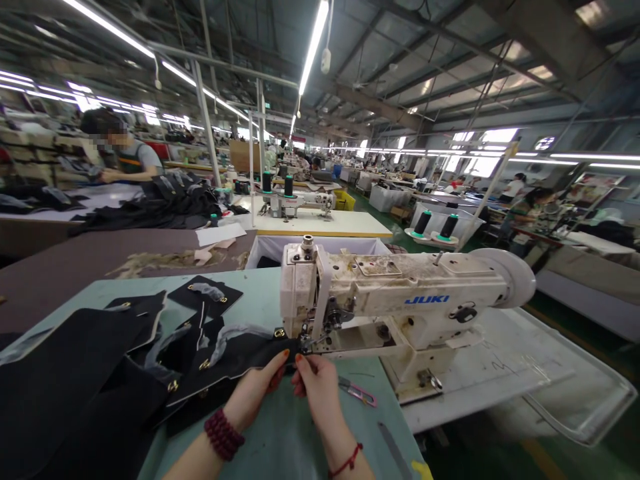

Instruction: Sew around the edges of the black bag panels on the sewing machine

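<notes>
A black fabric panel with a plastic-wrapped handle and gold metal fittings lies with its right end by the needle of a white JUKI sewing machine. My left hand, wearing a dark red beaded bracelet, pinches the panel's edge just left of the needle. Close beside it, my right hand has thumb and fingers pressed together near the same edge. What sits between the right fingertips is too small to make out. More black panels are heaped to the left.
A pink-handled cutter lies right of my right hand, with a grey blade-like strip nearer me. Black thread cones stand behind the machine. A co-worker is at a table at the far left, by a black fabric pile.
</notes>
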Demonstrator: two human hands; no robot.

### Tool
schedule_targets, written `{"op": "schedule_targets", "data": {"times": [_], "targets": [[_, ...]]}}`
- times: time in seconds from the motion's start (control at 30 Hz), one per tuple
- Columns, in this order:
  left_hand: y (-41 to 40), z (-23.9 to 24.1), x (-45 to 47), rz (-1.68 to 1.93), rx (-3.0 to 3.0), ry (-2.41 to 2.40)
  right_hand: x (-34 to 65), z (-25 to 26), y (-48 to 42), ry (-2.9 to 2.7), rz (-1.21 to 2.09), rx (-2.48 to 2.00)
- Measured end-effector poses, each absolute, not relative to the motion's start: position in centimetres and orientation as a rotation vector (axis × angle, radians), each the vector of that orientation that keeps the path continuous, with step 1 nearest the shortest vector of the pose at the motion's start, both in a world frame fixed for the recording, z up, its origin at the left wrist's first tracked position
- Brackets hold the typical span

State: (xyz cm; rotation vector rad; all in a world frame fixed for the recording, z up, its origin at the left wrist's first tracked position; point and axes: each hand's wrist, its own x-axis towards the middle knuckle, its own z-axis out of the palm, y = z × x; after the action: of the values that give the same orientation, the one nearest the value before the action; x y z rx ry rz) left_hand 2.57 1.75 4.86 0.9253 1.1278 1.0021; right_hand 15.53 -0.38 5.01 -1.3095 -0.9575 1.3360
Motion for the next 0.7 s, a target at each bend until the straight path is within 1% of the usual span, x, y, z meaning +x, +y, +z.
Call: {"op": "schedule_targets", "data": {"times": [0.37, 0.53, 0.57, 0.63, 0.67, 0.7], "targets": [[2.9, 4.0, 2.3, 0.979, 0.826, 1.149, 14.8, 5.2, -0.4, -0.924, 1.275, -1.320], [3.0, 4.5, 2.5, 0.960, 0.738, 1.137, 17.2, 5.4, -2.7, -0.966, 1.289, -1.345], [3.0, 4.6, 2.5, 0.948, 0.726, 1.124, 18.5, 5.7, -3.4, -0.990, 1.256, -1.365], [3.1, 4.7, 2.4, 0.921, 0.704, 1.092, 22.6, 7.4, -4.9, -1.057, 1.045, -1.441], [3.2, 4.7, 2.3, 0.907, 0.693, 1.077, 25.4, 8.9, -5.5, -1.079, 0.892, -1.479], [3.3, 4.7, 2.3, 0.896, 0.681, 1.065, 28.5, 10.9, -5.9, -1.089, 0.663, -1.524]]}}
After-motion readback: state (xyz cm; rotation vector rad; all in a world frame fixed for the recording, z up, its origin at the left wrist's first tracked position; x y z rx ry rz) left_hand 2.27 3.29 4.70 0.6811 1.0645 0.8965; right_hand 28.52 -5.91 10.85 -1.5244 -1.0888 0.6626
